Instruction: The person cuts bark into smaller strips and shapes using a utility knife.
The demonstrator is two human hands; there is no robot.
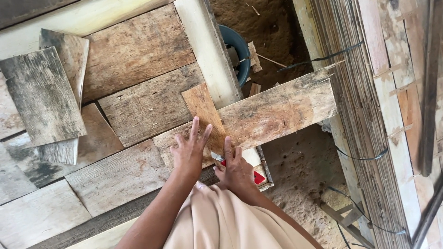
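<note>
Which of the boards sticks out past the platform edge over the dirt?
The long board running right from the hands; its far end hangs over bare dirt. The small brown board and the grey ones lie wholly on the platform.

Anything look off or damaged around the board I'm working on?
The long plank juts past the platform over bare dirt, unsupported, and its far end is ragged and splintered. The left hand presses boards flat; the right hand grips a red tool.
</note>
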